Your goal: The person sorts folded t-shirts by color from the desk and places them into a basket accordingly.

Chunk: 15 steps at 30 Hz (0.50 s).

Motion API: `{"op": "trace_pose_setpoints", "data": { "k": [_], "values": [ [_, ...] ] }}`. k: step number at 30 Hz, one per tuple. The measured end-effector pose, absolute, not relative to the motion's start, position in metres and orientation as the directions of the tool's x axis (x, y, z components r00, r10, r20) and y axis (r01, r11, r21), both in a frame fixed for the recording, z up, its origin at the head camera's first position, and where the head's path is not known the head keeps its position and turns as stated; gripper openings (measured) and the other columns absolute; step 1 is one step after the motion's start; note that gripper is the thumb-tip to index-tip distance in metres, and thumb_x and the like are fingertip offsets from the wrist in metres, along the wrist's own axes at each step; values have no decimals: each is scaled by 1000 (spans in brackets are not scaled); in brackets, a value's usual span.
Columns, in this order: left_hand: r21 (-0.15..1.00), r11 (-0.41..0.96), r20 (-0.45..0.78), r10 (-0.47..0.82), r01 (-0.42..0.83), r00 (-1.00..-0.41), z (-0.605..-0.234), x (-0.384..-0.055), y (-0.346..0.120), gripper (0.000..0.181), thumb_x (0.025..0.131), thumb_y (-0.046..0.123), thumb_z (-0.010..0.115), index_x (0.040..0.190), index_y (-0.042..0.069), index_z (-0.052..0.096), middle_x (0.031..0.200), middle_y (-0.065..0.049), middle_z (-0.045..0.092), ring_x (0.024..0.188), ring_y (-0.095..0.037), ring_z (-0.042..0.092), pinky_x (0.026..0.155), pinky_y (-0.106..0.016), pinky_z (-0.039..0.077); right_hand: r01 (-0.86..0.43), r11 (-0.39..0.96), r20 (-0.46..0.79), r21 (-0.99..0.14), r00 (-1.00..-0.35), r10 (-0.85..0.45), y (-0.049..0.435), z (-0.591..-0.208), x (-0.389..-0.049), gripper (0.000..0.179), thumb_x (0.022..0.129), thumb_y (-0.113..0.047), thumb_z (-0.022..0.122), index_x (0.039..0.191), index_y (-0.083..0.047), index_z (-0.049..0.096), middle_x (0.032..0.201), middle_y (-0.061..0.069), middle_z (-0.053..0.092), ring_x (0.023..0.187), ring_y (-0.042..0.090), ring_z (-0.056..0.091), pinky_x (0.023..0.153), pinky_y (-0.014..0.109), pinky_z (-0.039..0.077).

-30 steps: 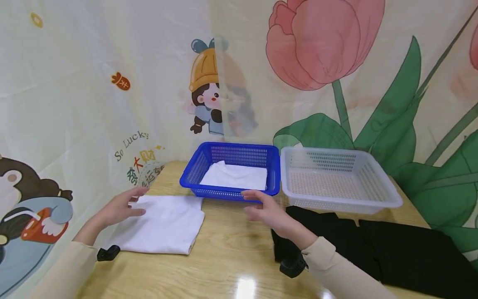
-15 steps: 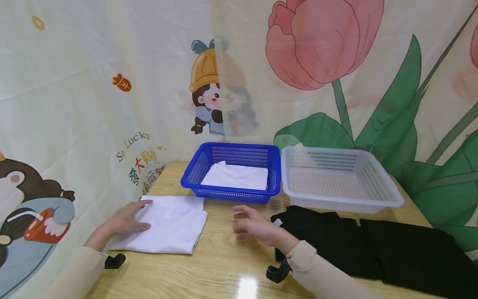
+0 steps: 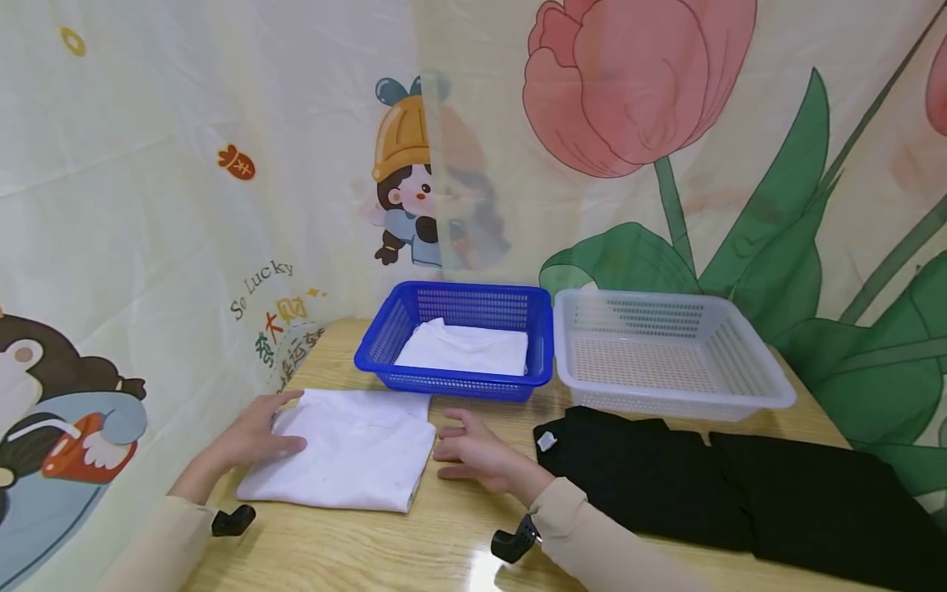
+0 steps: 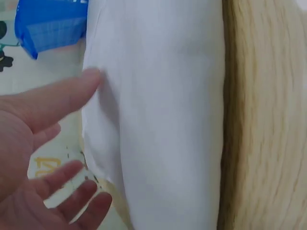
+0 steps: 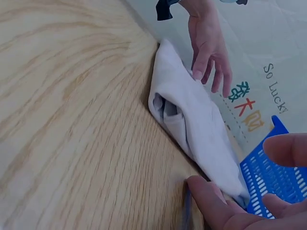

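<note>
A folded white garment (image 3: 348,452) lies flat on the table, left of centre in the head view. My left hand (image 3: 255,436) is at its left edge, the thumb reaching over the cloth. In the left wrist view, the hand's fingers (image 4: 53,103) are spread and fairly straight beside the white fabric. On the other side, my right hand (image 3: 473,452) is low by the table, its loosely bent fingertips close to the garment's right edge. In the right wrist view, layered folds show at the near end of the garment (image 5: 192,120).
Behind the garment stands a blue basket (image 3: 459,381) with a folded white cloth (image 3: 466,351) inside. A white basket (image 3: 673,398) is to its right. Black folded clothing (image 3: 651,477) with a small white tag (image 3: 546,441) covers the right side of the wooden table (image 3: 325,547).
My left hand has come down to the white garment's left edge, and the garment has slid a little to the right. My right hand has lowered and moved left toward the garment.
</note>
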<state>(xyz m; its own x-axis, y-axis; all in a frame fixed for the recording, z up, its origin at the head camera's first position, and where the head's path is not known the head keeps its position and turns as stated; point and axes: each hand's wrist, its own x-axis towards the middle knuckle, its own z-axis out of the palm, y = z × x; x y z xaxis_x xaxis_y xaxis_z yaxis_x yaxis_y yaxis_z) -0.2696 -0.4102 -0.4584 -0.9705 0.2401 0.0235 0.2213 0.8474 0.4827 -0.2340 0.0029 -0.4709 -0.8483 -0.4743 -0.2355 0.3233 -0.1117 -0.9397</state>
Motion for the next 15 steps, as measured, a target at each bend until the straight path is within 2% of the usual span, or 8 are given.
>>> {"op": "trace_pose_setpoints", "data": {
  "k": [4,6,11,15],
  "values": [
    [523,841,-69,202,137,-977,-457,-268,-423,99,86,30,91,159,-6,35,142,-47,47,127,-60,54,101,-69,48,331,-127,-240,-935,-855,-461,-9,-470,-233,85,92,6,66,164,-3,22,157,33,39,121,39,62,102,57,55],
    [568,819,-134,188,80,-973,-456,-267,-426,102,88,32,89,162,-3,29,143,-46,48,127,-58,56,101,-65,51,334,-141,-240,-932,-858,-454,-14,-470,-234,85,91,5,66,164,-3,22,154,32,42,120,39,62,102,58,55],
    [670,743,-222,192,-7,-956,-455,-265,-428,101,91,30,86,166,4,24,143,-41,51,122,-46,61,96,-54,55,364,-199,-246,-910,-859,-450,-25,-472,-238,86,90,4,65,165,-6,23,138,27,54,110,33,64,103,54,56],
    [735,677,-261,215,-49,-941,-459,-264,-430,93,95,23,82,166,6,24,140,-37,55,114,-36,65,90,-46,57,366,-215,-243,-905,-862,-446,-36,-473,-241,88,89,8,65,166,-8,27,131,24,57,94,23,64,98,44,58]
  ]
}}
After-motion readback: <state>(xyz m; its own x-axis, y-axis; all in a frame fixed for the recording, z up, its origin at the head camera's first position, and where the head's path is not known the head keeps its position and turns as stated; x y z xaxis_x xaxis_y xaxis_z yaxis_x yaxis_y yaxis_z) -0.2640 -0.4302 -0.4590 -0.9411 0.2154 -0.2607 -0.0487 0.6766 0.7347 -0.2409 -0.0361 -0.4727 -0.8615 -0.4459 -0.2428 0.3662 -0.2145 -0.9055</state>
